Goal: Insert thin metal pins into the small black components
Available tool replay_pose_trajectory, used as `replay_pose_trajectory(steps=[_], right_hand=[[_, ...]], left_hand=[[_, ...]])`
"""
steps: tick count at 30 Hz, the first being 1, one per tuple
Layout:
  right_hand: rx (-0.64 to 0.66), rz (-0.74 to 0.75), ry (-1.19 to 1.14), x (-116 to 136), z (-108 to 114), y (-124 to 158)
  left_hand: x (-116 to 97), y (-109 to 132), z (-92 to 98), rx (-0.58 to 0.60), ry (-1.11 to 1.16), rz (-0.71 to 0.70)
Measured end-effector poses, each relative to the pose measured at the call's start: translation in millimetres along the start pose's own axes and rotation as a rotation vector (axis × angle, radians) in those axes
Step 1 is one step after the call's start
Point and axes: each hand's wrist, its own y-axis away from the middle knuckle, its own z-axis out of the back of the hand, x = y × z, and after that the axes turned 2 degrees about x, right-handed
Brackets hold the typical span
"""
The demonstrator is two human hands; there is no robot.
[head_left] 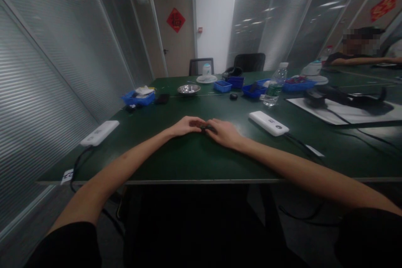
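Over the middle of the green table (pixel 176 157), my left hand (pixel 186 126) and my right hand (pixel 224 132) meet fingertip to fingertip. Between them is a small dark object (pixel 205 127), too small and blurred to name. The fingers of both hands are closed about it, the left from one side and the right from the other. Part of it is hidden behind the right fingers. A white power bank (pixel 269 123) with a black cable lies to the right of my right hand. Further off, a shiny metal bowl (pixel 189 89) stands behind my hands.
Another white power bank (pixel 99 132) lies at the left edge. Blue trays (pixel 140 99) with odds and ends, a small black item (pixel 233 96) and a clear water bottle (pixel 275 86) stand further back. At right, black gear (pixel 348 98) rests on a white board; a person (pixel 358 50) sits beyond.
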Motion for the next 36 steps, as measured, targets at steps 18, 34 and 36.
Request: replay_pose_trajectory(steps=[18, 34, 36], right_hand=[[0.013, -0.385, 0.102, -10.1, 2.3, -6.6], [0.041, -0.34, 0.057, -9.9, 4.4, -6.0], [0.045, -0.334, 0.049, -9.8, 4.6, -5.7]], left_hand=[[-1.6, -5.8, -1.6, -0.123, -0.604, -0.15], [11.5, 10.9, 52.3, -0.159, -0.768, -0.006], [22.3, 21.2, 76.5, -0.239, -0.764, 0.094]])
